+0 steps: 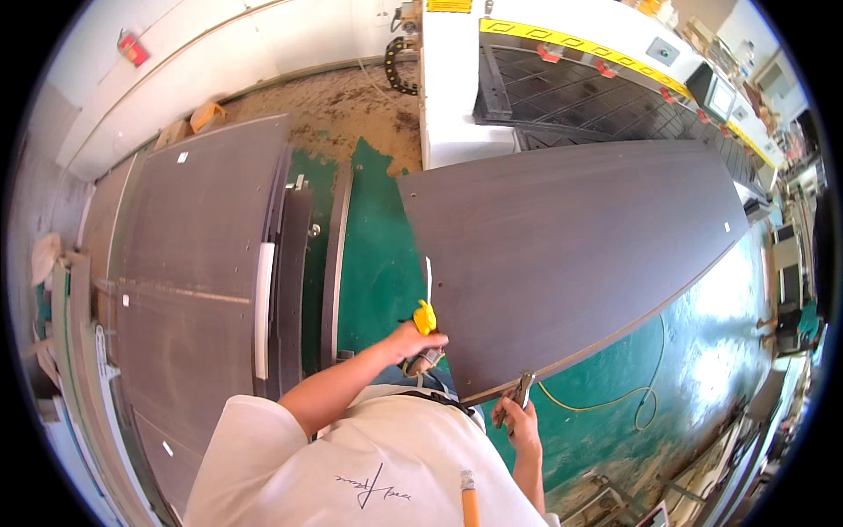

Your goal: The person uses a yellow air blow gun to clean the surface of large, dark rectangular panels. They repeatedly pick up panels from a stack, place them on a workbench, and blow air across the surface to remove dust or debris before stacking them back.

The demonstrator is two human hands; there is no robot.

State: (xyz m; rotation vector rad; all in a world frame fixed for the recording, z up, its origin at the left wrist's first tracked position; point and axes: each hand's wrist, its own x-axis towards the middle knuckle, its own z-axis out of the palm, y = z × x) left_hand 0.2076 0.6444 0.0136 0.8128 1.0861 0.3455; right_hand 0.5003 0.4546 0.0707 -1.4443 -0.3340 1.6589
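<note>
A large dark brown panel [580,255] lies in front of me, its near corner close to my waist. My left hand [420,347] is closed at the panel's left edge round a yellow hand tool [425,317] whose exact kind I cannot make out. Just beyond that tool a thin white strip [428,274] shows along the edge. My right hand [518,420] grips a metal hand tool [526,386] upright against the panel's near edge; the fingers cover its lower part.
More dark panels [193,220] lie to the left, with narrow boards [341,255] beside them. Beyond the panel stands a white machine [452,105] with a black bed [588,88]. A yellow hose [580,407] curls on the green floor. An orange stick [470,505] rises before my shirt.
</note>
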